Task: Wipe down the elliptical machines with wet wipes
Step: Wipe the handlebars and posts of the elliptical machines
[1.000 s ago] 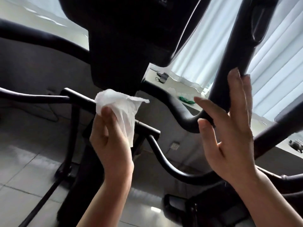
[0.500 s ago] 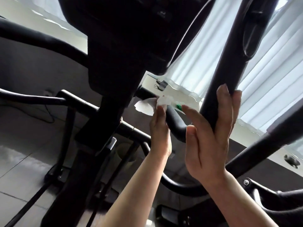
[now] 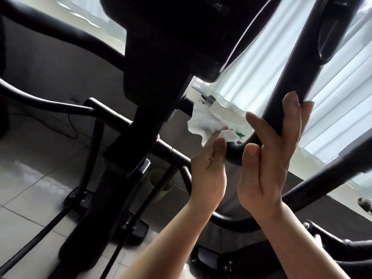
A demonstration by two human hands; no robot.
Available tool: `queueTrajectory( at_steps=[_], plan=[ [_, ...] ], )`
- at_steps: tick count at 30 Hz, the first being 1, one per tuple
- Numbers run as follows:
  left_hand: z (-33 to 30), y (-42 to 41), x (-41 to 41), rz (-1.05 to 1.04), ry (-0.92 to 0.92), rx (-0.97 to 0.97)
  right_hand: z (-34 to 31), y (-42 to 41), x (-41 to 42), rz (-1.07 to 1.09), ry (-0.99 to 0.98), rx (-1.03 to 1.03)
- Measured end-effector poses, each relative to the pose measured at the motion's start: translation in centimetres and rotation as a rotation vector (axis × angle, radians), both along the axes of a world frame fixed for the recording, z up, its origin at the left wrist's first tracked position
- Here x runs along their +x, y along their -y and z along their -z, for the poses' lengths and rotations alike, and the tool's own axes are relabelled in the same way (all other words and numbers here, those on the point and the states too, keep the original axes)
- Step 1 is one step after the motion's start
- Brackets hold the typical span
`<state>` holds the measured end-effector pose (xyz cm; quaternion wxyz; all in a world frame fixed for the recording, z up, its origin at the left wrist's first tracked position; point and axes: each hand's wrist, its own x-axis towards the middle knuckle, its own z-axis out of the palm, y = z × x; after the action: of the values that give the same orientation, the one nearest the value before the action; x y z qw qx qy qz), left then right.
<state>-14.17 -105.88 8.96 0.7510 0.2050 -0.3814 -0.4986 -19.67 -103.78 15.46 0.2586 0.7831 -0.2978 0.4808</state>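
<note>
A black elliptical machine fills the view, with its dark console and centre post (image 3: 161, 81) above me. My left hand (image 3: 207, 170) holds a crumpled white wet wipe (image 3: 205, 123) against the curved black handlebar (image 3: 234, 153) just right of the post. My right hand (image 3: 271, 158) rests on the thick upright arm tube (image 3: 298, 63), fingers nearly straight along the tube and thumb on its near side. Part of the wipe is hidden behind my left fingers.
Thin black bars (image 3: 50, 101) run left from the post. A pale tiled floor (image 3: 26, 188) lies below, with the machine's base feet (image 3: 132, 228) on it. White curtains (image 3: 332, 109) hang behind a light windowsill (image 3: 223, 109) holding small objects.
My left hand has carried the wipe from the left crossbar rightwards to the curved handlebar beside my right hand. My right hand has slid lower on the upright tube.
</note>
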Motion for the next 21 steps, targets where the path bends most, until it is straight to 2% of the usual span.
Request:
queueTrajectory(
  at_steps=[4, 8, 10, 16, 18, 21],
  plan=[
    [-0.2, -1.9, -0.2, -0.013, -0.054, -0.027, -0.2, -0.4, -0.2, -0.044, -0.002, 0.058],
    [-0.8, -4.0, 0.2, 0.079, -0.212, 0.031, -0.6, -1.6, -0.2, -0.085, 0.012, 0.195],
    [-0.9, -4.8, 0.4, 0.113, -0.235, 0.042, -0.9, -2.2, -0.2, -0.099, -0.004, 0.255],
    [-0.1, -7.2, 3.1, 0.078, -0.069, 0.039, -1.3, -5.1, -1.5, -0.057, -0.012, 0.303],
    [-0.1, -8.3, 4.6, 0.091, -0.034, 0.089, 0.1, -6.2, -1.9, -0.042, 0.015, 0.28],
    [-0.2, -10.2, 6.3, 0.122, 0.124, 0.11, 3.4, -7.1, -2.5, -0.043, 0.085, 0.336]
  ],
)
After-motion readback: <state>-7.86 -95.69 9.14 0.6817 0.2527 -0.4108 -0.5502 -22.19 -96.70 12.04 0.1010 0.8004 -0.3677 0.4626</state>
